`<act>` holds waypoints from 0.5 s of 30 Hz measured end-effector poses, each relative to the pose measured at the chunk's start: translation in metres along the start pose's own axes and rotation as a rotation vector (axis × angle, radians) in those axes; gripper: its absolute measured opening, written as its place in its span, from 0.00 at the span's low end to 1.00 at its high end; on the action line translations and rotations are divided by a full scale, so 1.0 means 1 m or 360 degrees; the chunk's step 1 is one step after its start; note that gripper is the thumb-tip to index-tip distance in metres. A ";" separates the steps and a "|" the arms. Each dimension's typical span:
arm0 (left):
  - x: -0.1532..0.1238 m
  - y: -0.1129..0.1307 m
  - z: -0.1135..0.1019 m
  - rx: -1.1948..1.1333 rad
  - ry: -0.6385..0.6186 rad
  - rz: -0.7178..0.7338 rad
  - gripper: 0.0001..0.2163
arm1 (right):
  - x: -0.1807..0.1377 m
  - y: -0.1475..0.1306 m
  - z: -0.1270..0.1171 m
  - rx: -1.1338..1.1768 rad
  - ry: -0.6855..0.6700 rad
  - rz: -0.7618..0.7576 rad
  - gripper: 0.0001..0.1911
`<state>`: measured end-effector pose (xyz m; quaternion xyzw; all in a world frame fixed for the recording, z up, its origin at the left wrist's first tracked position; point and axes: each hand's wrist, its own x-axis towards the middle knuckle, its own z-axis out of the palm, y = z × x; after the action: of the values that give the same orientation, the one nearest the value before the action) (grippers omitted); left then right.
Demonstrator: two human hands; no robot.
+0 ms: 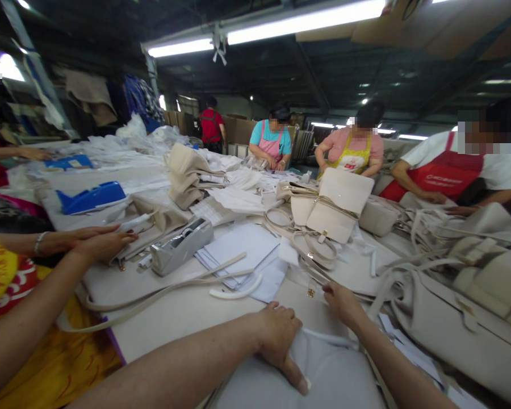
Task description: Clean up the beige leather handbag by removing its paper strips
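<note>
A pale handbag (319, 369) lies right in front of me, its beige flap (296, 301) folded away from me with a gold clasp (310, 292) near the far edge. My left hand (281, 338) rests on the bag, thumb spread from the fingers. Curled at the flap's right edge, beside the clasp, are the fingers of my right hand (340, 304). A white curved tube, perhaps a handle (323, 336), crosses the bag between my hands. Another loose white tube (238, 291) lies beyond my left hand, by white paper sheets (242, 250).
At left, a co-worker's hands (100, 241) handle a beige bag. Nearby stand a grey tape dispenser (181, 244) and a blue one (91, 197). Stacked beige bags (330, 204) sit ahead, and a large handbag (460, 324) at right. Several people work around the table.
</note>
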<state>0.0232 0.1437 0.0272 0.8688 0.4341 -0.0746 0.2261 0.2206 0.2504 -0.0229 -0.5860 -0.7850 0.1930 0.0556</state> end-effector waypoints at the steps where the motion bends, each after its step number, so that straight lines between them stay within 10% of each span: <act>1: 0.000 0.000 0.000 -0.0010 -0.0010 -0.0002 0.45 | 0.003 0.003 -0.001 -0.0058 0.0029 0.0011 0.15; 15: -0.001 0.001 0.001 -0.0024 -0.0002 -0.0025 0.44 | 0.029 -0.010 -0.012 -0.0096 0.0159 0.0210 0.29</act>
<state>0.0230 0.1416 0.0267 0.8636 0.4413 -0.0734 0.2324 0.2063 0.2777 -0.0121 -0.6467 -0.7464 0.1431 0.0643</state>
